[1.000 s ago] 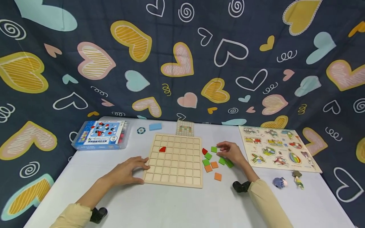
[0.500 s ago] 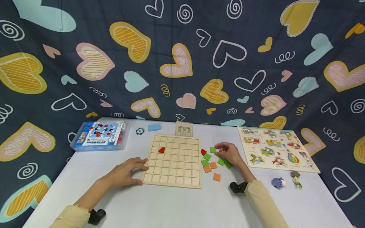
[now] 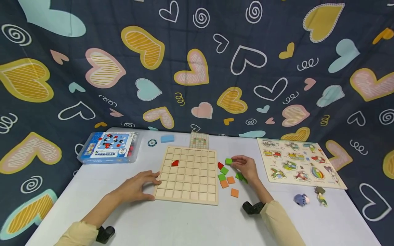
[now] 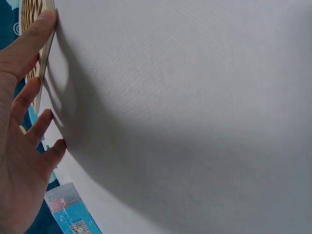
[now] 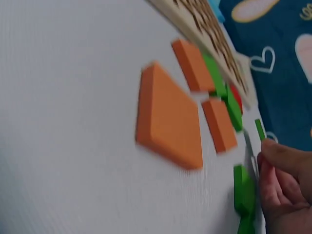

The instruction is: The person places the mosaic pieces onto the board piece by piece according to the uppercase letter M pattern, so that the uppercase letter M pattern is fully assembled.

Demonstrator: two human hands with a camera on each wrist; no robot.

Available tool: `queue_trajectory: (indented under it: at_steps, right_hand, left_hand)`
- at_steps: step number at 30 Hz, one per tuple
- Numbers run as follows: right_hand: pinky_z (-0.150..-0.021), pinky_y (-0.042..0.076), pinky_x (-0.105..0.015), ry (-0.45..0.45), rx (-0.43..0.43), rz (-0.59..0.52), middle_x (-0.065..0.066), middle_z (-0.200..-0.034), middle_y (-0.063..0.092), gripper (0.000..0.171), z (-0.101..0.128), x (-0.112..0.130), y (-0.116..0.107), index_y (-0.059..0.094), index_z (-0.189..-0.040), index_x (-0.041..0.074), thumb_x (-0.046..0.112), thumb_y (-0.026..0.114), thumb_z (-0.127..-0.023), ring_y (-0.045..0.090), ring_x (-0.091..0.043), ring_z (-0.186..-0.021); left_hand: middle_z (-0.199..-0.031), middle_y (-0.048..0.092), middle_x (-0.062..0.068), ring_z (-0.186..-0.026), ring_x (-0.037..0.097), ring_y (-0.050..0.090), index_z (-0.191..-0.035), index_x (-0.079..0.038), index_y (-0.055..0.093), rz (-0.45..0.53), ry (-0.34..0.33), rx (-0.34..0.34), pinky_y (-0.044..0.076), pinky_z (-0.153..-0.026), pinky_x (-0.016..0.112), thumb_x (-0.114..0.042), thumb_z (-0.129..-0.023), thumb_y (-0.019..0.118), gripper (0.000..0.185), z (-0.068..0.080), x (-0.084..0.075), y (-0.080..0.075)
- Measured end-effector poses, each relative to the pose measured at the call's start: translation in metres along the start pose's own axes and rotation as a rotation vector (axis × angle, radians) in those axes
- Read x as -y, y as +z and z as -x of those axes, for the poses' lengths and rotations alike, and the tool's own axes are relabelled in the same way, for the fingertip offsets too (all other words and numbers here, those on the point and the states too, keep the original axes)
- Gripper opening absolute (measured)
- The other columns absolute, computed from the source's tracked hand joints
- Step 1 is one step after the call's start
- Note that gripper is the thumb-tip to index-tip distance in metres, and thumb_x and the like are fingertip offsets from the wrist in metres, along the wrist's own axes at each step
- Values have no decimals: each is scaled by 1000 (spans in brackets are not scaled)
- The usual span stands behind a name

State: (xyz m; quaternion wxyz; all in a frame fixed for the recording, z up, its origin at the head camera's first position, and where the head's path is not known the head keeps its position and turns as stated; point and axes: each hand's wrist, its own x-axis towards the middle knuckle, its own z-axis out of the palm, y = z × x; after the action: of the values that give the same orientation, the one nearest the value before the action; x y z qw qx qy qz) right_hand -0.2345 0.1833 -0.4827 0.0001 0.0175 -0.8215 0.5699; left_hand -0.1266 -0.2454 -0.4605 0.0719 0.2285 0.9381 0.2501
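Note:
A wooden grid board (image 3: 187, 177) lies on the white table, with one red quarter-circle tile (image 3: 175, 163) set in a cell at its upper left. My left hand (image 3: 151, 185) rests flat against the board's left edge (image 4: 47, 44), fingers straight. Loose green, orange and red tiles lie to the right of the board. My right hand (image 3: 237, 163) pinches a green tile (image 3: 228, 161) at the far end of that cluster. In the right wrist view that green tile (image 5: 260, 129) stands on edge at my fingertips (image 5: 273, 151), beyond an orange tile (image 5: 170, 119).
A blue plastic box (image 3: 107, 147), a blue block (image 3: 167, 138), a round chip (image 3: 152, 142) and a pattern card (image 3: 199, 140) sit behind the board. A picture peg puzzle (image 3: 298, 162) lies at the right, with small figures (image 3: 301, 199) in front of it. A heart-patterned cloth surrounds the table.
My right hand has shifted left from the green tiles by the palm to the far green tile and taken hold of it. The left hand has stayed on the board's edge.

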Motion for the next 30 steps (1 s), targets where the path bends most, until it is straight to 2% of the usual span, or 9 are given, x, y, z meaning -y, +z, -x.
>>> queue_trajectory:
  at_steps: [7, 14, 23, 30]
  right_hand:
    - [-72, 53, -15, 36, -25, -62, -20, -105, 69, 26, 6, 11, 17, 67, -108, -5, -1, 71, -83, 68, -19, -93]
    - [-71, 56, -21, 6, 3, -119, -22, -100, 70, 24, 8, 20, 37, 67, -106, -6, -4, 70, -82, 68, -25, -93]
    - [-72, 57, -27, -5, 57, -186, -21, -102, 69, 26, 6, 32, 67, 67, -105, -6, -4, 73, -80, 68, -21, -86]
    - [-76, 57, -35, -54, 132, -196, -30, -105, 65, 27, 16, 59, 85, 63, -107, -14, -9, 69, -81, 65, -39, -93]
  left_hand:
    - [-146, 46, 4, -133, 39, 37, -117, -26, 67, -3, 5, 0, 39, -91, 69, -43, -70, 81, 52, 0, 1, 1]
    - [-146, 46, 4, -133, 38, 37, -115, -27, 67, -6, 12, -7, 39, -92, 68, -43, -70, 80, 50, -1, 2, 2]
    - [-146, 46, 4, -133, 38, 38, -114, -26, 67, 2, 6, -2, 39, -94, 67, -43, -70, 81, 49, -1, 1, 1]
    - [-146, 45, 5, -134, 39, 37, -116, -25, 67, 5, 0, 5, 39, -95, 66, -42, -70, 81, 51, -1, 0, 1]
